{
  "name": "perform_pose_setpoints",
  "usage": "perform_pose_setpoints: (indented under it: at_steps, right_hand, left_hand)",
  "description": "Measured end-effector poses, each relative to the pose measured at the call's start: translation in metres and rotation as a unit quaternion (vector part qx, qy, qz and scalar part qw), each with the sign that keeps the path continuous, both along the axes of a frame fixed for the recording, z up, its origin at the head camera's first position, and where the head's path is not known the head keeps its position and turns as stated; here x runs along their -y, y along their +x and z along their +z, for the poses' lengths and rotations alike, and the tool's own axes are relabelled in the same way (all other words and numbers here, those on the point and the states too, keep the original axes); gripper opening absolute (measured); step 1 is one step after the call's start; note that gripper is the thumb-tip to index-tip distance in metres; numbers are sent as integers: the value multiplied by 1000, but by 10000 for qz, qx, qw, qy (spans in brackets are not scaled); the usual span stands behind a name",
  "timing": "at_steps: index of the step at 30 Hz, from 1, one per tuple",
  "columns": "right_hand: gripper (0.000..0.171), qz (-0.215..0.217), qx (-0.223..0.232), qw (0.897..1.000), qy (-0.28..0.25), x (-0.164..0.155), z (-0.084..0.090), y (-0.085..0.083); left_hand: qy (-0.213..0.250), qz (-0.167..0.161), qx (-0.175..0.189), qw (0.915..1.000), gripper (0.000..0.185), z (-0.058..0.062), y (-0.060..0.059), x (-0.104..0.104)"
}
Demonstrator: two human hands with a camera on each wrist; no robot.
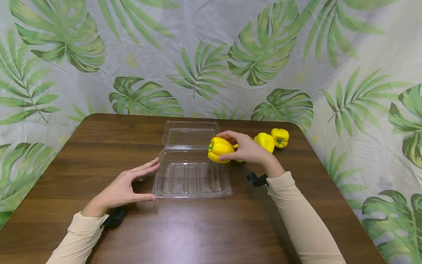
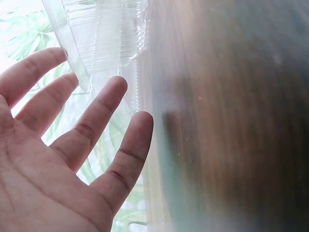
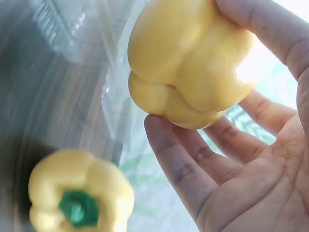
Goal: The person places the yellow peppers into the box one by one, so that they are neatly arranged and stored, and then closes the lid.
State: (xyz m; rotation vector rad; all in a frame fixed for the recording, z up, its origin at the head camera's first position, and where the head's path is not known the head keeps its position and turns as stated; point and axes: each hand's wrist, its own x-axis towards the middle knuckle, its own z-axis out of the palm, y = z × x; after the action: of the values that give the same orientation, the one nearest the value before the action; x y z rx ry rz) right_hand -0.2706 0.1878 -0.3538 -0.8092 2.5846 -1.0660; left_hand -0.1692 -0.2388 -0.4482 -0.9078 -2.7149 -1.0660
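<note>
Pepper (image 1: 219,149), yellow, green stem pointing left: held in the right hand (image 1: 248,148), fingers and thumb curled round it, above the right rear corner of the box tray (image 1: 192,175). In the right wrist view the same pepper (image 3: 188,63) sits between the fingertips (image 3: 166,140) and thumb.

Left hand (image 1: 126,187): nearest item; fingers straight and spread, holding nothing; thumb tip at the tray's front left corner, fingertips at its left edge. In the left wrist view the fingers (image 2: 104,111) lie just beside the clear plastic wall (image 2: 104,43); whether they touch it I cannot tell.

Box: clear plastic clamshell, open, tray toward the person, lid (image 1: 191,132) folded back flat behind it, on the desk (image 1: 99,154).

Second pepper (image 1: 265,141): yellow, on the desk just behind the right hand.

Third pepper (image 1: 280,137): yellow, beside the second, farther right.

Desk: dark wood grain, rounded far corners.

Backdrop (image 1: 204,55): pale cloth printed with green leaves, behind and around the desk.
</note>
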Motion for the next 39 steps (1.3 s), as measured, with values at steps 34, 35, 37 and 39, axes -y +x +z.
perform_pose_setpoints:
  at_steps: [34, 35, 37, 39]
  right_hand:
    - [70, 827, -185, 9948, 572, 93, -5, -12]
    - [70, 850, -221, 9944, 596, 94, -5, -11]
    - [69, 888, -261, 9938, 623, 97, -5, -10]
    - [70, 933, -276, 9932, 631, 100, -6, -9]
  left_hand:
    - [-54, 9, 21, 10000, 90, 2, 1, -2]
    - [-56, 8, 16, 10000, 90, 2, 1, -2]
    - [-58, 7, 8, 10000, 90, 1, 1, -2]
    - [-58, 9, 17, 10000, 90, 1, 2, -2]
